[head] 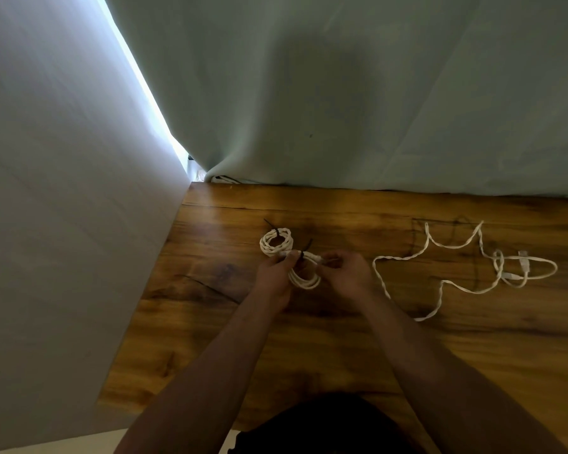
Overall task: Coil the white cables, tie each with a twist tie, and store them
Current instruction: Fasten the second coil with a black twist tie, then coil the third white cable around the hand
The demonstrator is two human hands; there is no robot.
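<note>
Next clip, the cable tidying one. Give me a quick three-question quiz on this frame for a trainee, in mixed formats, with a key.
1. How many white cables lie uncoiled on the table?
2. True or false: the tied coil lying beyond the hands has a dark twist tie around it.
3. What do the left hand and right hand hold? A) a pair of scissors B) a second coil C) nothing

Key: 1) one, the loose cable at right; 2) true; 3) B.
</note>
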